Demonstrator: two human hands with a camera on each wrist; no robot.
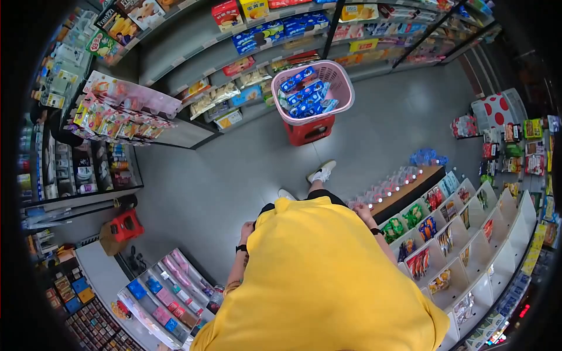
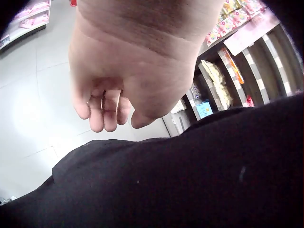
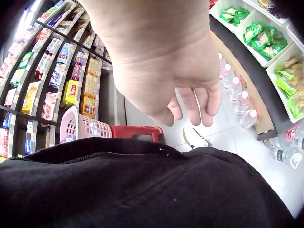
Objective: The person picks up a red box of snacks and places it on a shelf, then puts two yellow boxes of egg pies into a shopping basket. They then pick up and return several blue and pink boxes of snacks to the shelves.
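Pink plastic basket [image 1: 342, 86], blue oblong packs [image 1: 305, 100] toward left edge; our left hand [image 2: 130, 71], right hand [image 3: 164, 69] loose, empty; likely approaching, reach needs stoop.

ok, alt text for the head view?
Yellow-shirted person in a shop, left hand and right hand lowered; ahead, a pink basket of blue packets sits on a red stand. Partly stocked shelves rise behind it; bottles and snack bins line the right.
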